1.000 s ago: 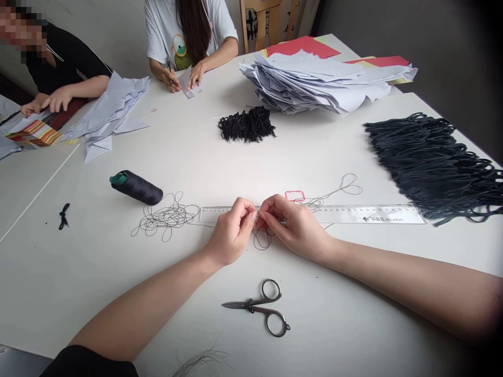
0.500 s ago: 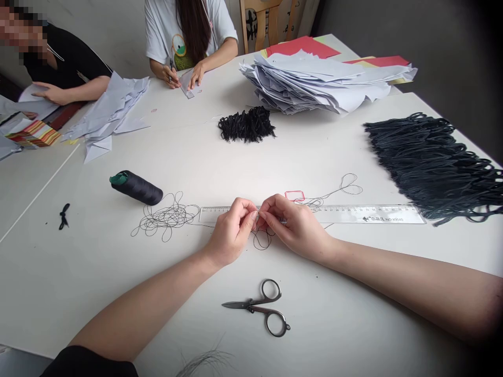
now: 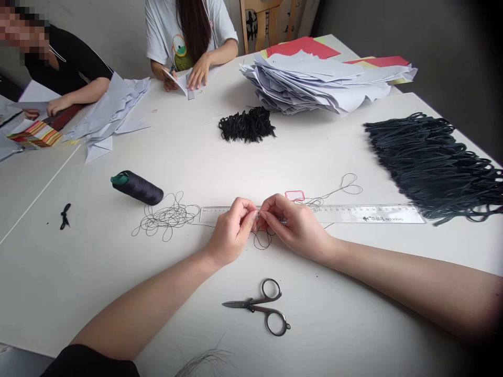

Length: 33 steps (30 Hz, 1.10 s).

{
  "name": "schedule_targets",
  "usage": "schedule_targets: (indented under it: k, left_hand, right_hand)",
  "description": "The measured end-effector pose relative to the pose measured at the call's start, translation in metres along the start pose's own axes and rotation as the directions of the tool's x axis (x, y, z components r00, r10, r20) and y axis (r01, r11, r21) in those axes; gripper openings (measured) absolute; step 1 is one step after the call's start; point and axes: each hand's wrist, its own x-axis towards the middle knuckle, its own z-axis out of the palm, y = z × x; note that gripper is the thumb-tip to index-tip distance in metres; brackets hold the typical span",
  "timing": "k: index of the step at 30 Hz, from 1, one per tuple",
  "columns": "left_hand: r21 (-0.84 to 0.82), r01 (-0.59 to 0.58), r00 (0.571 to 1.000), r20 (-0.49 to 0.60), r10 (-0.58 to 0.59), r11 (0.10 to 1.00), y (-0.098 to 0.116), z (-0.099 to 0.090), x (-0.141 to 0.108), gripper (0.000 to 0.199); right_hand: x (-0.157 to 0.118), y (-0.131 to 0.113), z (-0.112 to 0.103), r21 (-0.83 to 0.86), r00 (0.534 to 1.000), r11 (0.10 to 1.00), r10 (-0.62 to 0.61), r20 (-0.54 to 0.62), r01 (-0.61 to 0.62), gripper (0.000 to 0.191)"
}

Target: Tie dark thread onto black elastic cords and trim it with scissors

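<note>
Over a clear ruler (image 3: pixel 377 213), my left hand (image 3: pixel 234 229) and my right hand (image 3: pixel 294 225) meet with fingertips pinched together. Dark thread (image 3: pixel 262 240) runs out from between them and loops just below. A loose tangle of the same thread (image 3: pixel 167 215) lies left of the ruler, beside a dark spool (image 3: pixel 137 187) with a green end. More thread loops (image 3: pixel 351 184) spread beyond my right hand, near a small red outline (image 3: pixel 294 196). Scissors (image 3: pixel 255 305) lie with their blades together nearer to me. What the fingertips pinch is mostly covered.
Black looped bundles (image 3: pixel 247 124) sit at mid-table, and a larger row (image 3: pixel 428 162) lies right. Behind are stacked white papers (image 3: pixel 314 78) and red sheets (image 3: pixel 306 47). Two people work across the table, with papers (image 3: pixel 110 110) at left. A black knot (image 3: pixel 65 216) lies far left.
My hands have barely moved. Across the table, one person has lifted a sheet at its left side, and the person at left has shifted a hand and some paper.
</note>
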Motion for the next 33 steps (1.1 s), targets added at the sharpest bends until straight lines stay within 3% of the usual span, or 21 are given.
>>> schedule_targets:
  k: [11, 33]
  left_hand:
    - [-0.036, 0.035, 0.999, -0.031, -0.036, 0.999, 0.0023, 0.0005, 0.0009, 0.012]
    - [-0.011, 0.04, 0.999, 0.023, -0.04, 0.999, -0.0001, 0.0001, 0.0005, 0.013]
  right_hand:
    - [-0.0011, 0.0, -0.0006, -0.021, 1.0, 0.999, 0.026, -0.006, -0.026, 0.006]
    - [-0.0004, -0.0009, -0.0002, -0.021, 1.0, 1.0, 0.02, 0.014, -0.02, 0.007]
